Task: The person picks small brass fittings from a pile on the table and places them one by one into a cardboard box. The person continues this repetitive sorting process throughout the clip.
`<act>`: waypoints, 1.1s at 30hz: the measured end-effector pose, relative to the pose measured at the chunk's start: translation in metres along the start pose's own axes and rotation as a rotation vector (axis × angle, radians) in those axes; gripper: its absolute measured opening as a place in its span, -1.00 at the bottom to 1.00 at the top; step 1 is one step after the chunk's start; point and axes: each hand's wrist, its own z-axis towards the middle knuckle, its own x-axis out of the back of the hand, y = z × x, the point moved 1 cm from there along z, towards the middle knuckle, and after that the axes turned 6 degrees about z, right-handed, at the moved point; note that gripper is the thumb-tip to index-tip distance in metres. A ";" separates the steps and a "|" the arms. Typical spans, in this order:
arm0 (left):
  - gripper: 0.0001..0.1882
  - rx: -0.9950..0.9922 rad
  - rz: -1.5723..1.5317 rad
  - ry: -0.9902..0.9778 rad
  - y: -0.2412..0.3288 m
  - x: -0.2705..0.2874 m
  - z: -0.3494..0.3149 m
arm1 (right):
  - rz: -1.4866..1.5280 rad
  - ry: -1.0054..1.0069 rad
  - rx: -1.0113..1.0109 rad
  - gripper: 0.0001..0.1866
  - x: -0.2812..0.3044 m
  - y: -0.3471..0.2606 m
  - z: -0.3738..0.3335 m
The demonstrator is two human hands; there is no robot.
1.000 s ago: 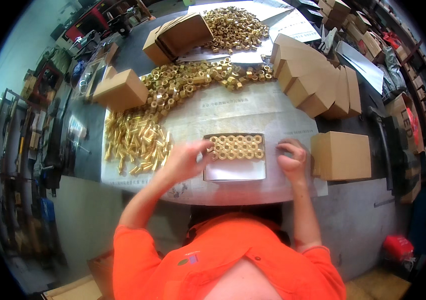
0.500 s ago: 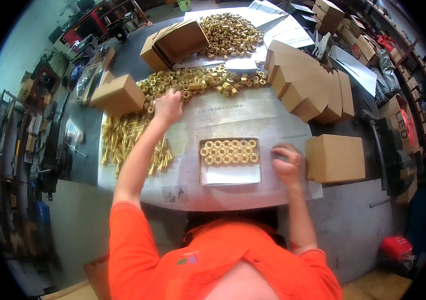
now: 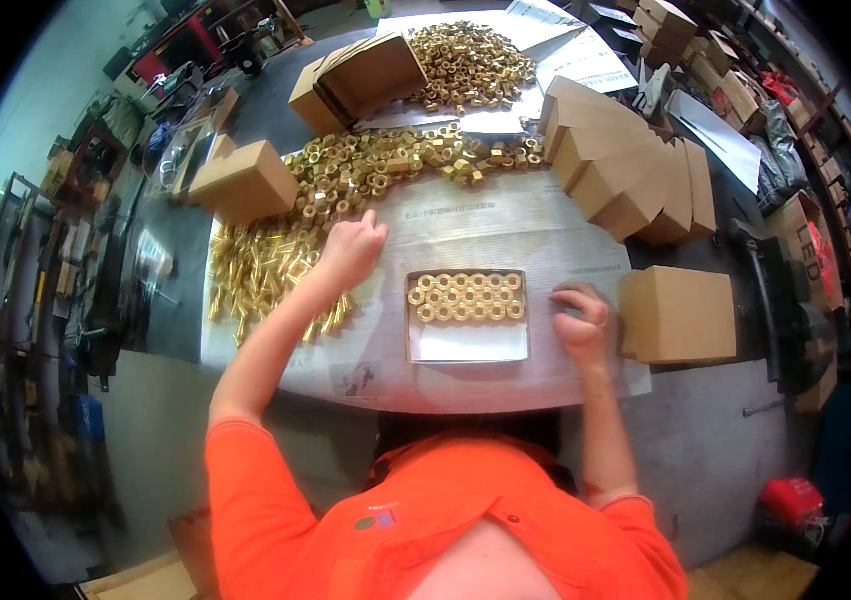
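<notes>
My left hand (image 3: 354,250) is closed in a pinch over the paper, at the near edge of a spread of loose brass nuts (image 3: 378,180); what its fingers hold is hidden. Left of it lies a pile of slim brass pieces, tube-like or bolt-like (image 3: 258,275). A shallow open box with a white inside (image 3: 468,346) sits in front of me, with packed rows of brass nuts (image 3: 466,298) filling its far part. Right of the box my right hand (image 3: 583,318) rests with curled fingers; I cannot make out anything in it.
Printed paper sheets (image 3: 486,235) cover the table. A closed carton (image 3: 678,314) stands right of my right hand, with a leaning row of cartons (image 3: 618,180) behind. Another carton (image 3: 244,183) is at the left, an open one (image 3: 374,82) farther back beside a big nut heap (image 3: 471,65).
My left hand has drawn back from the loose nuts toward me and slightly right, fingers closed. My right hand stays beside the box. The whole view has shifted a little.
</notes>
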 end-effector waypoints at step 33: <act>-0.88 0.263 -0.753 0.184 0.052 0.048 -0.068 | 0.035 0.015 -0.101 -0.76 -0.002 -0.004 0.000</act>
